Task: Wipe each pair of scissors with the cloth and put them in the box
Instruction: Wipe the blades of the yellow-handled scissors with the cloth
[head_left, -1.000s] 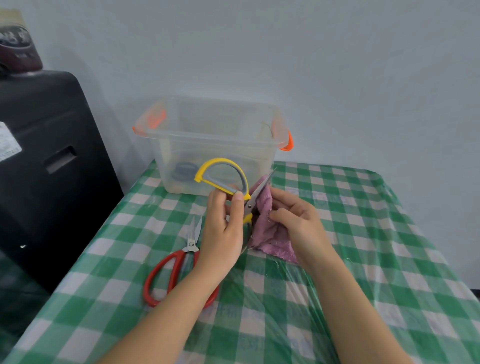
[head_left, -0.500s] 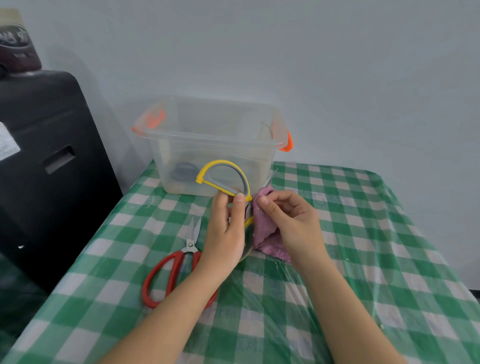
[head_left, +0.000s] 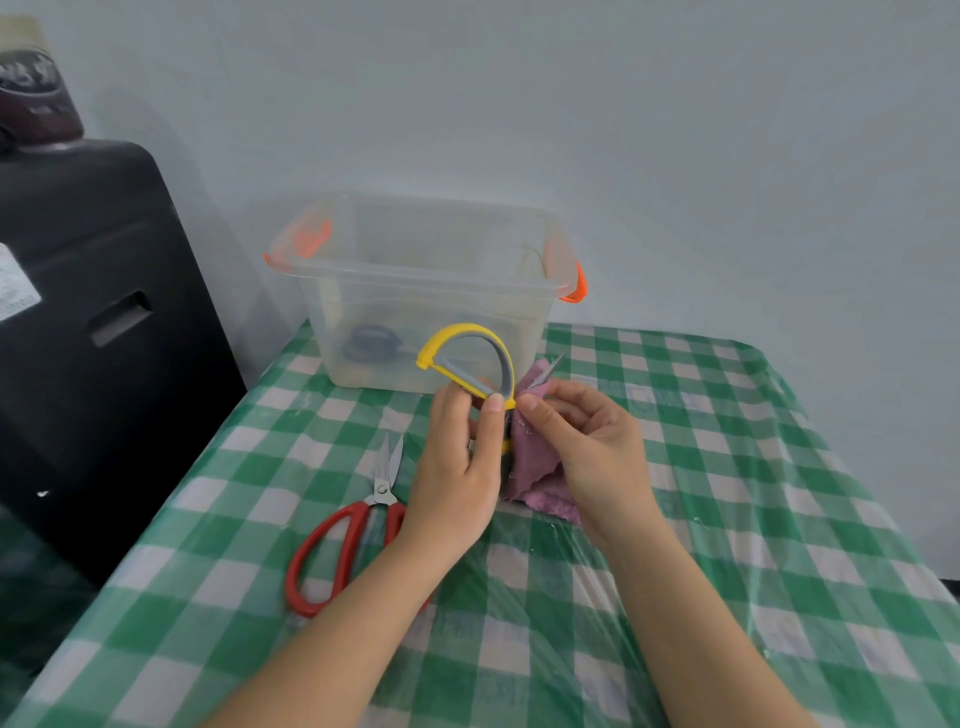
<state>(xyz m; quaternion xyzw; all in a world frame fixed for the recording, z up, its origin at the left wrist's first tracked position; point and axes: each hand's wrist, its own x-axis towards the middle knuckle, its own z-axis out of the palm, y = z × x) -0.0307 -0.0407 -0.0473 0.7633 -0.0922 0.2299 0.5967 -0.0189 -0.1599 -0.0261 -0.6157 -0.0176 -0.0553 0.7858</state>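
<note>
Grip of the left hand (head_left: 457, 462): thumb and fingers pinch the yellow-handled scissors (head_left: 467, 358) at the base of the handle loop. The forearm comes in from the near left and the hand is raised off the surface, back of the hand toward the camera. The yellow and grey loop stands above the fingers, in front of the box wall.

Grip of the right hand (head_left: 592, 447): fingers curled, thumb and forefinger pinching the pink cloth (head_left: 535, 467) against the scissors just right of the left thumb. A blade tip shows above the cloth; the rest of the blades is hidden by cloth and fingers. The lower cloth hangs to the green checked surface (head_left: 727, 493).

Left of the hands, the red-handled scissors (head_left: 353, 540) lie flat on the surface, blades pointing far, partly covered by the left wrist.

At the far edge stands the clear box (head_left: 431, 291) with orange latches; a dark-handled pair (head_left: 369, 345) shows through its wall, lying on the bottom.
</note>
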